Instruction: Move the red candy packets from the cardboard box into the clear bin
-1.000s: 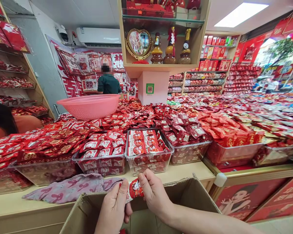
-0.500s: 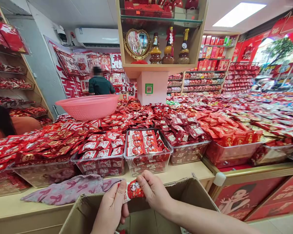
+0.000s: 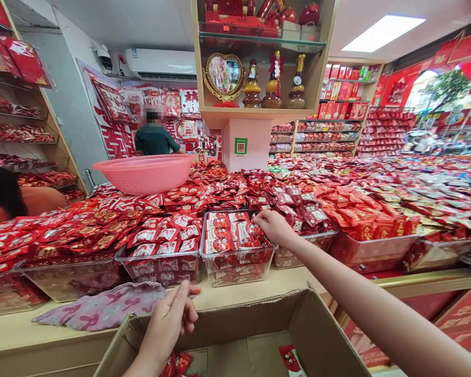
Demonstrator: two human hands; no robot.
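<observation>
The red-and-white foil sachets printed with a cartoon figure (image 3: 224,233) lie stacked in rows in a clear rectangular plastic bin (image 3: 239,266) at the front of the pale wooden bench (image 3: 15,335). The right hand (image 3: 273,226) is stretched out over the bin's far right corner, with its fingertips (image 3: 258,219) resting on the top layer of sachets there. The left hand (image 3: 169,318) is well apart from the bin, low over the near rim of the open brown cardboard box (image 3: 235,320), just beside a crumpled lilac patterned cloth (image 3: 102,309).

Half a second ago both hands were together above the box, pinching one such sachet between them. Now that sachet is out of the left hand, the right arm has reached forward to the bin, and the left hand has dropped toward the box edge.

The left grip is loose, the fingers slightly curled and close together, with nothing in them. The right grip is nearly flat, with the fingers pointing left across the sachets. Whether it has hold of one or only touches them cannot be told. A few red sachets (image 3: 176,364) lie on the box floor below the left wrist.
</observation>
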